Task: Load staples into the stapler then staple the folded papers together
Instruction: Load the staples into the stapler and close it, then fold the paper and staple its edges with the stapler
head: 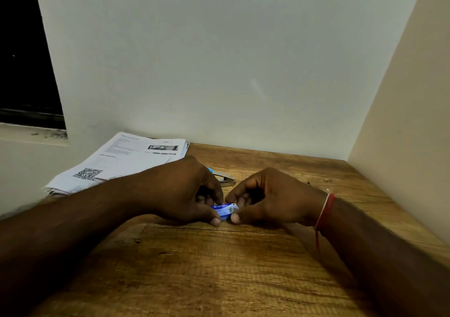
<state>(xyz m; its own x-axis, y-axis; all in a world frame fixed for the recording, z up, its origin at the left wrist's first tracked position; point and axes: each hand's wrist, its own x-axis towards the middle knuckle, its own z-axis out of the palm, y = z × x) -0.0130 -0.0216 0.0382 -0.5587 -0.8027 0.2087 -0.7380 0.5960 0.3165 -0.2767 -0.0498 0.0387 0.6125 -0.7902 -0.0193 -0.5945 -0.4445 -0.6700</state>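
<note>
A small blue and white staple box is pinched between both hands just above the wooden table. My left hand grips its left end with thumb and fingers. My right hand holds its right end at the fingertips. The stapler, metal with a blue part, lies on the table just behind my hands and is mostly hidden by my left hand. The folded papers, printed with text and a QR code, lie at the back left of the table.
A pale wall stands close behind the table and another closes off the right side. A dark window opening with a ledge is at the far left. A red thread band circles my right wrist.
</note>
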